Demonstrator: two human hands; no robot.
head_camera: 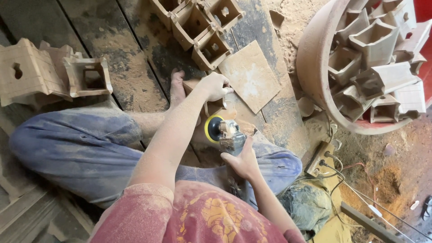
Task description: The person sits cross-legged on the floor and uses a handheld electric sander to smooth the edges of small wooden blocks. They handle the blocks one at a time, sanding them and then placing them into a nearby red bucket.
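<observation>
Lying with its long axis toward 10 o'clock, the sander (227, 135) is clasped by the right hand (243, 161); a wooden piece (211, 107) is gripped by the left hand (215, 85). Dusty floor planks (130, 67) are strewn with sawdust; a basin (315, 58) sits at 2 o'clock.

No packages, labels, signs or screens show in the head view.
</observation>
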